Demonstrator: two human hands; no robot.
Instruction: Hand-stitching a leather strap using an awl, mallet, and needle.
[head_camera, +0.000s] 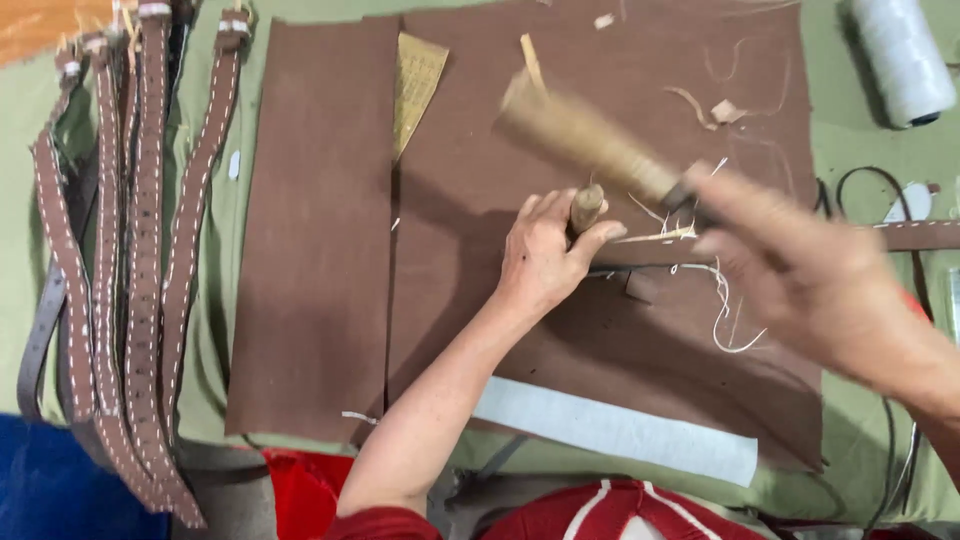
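My left hand (545, 255) grips a short wooden-handled punch (585, 208), held upright on a brown leather strap (915, 236) that runs off to the right. My right hand (815, 275) is raised and blurred with motion, holding a wooden mallet (585, 140) whose head hangs just above and left of the punch top. White thread (725, 310) trails loosely around the strap. All of this rests on large brown leather sheets (320, 230) spread on a green cloth.
Several stitched brown belts (140, 250) lie side by side at the left. A spool of white thread (900, 55) stands at the top right. A white strip (615, 430) lies near the front edge, a yellowish ruler-like piece (415, 85) at the top.
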